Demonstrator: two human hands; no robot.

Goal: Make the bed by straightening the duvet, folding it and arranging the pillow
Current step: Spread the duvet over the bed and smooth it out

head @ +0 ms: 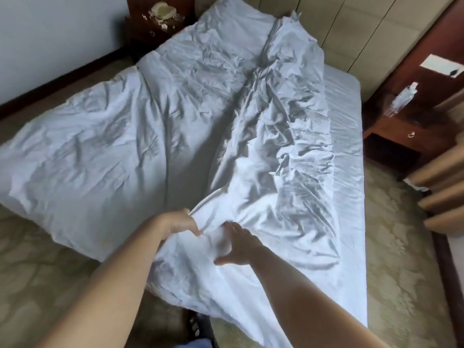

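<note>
Duvet [155,136] sprawls crumpled across the bed [351,172], its long bunched ridge running away from the person toward the headboard [339,28], with one near corner gathered at the foot edge. The left hand [179,223] pinches that corner's fold, while the right hand [237,243] lies just beside it, fingers spread flat on the cloth (no pillow can be made out).
</note>
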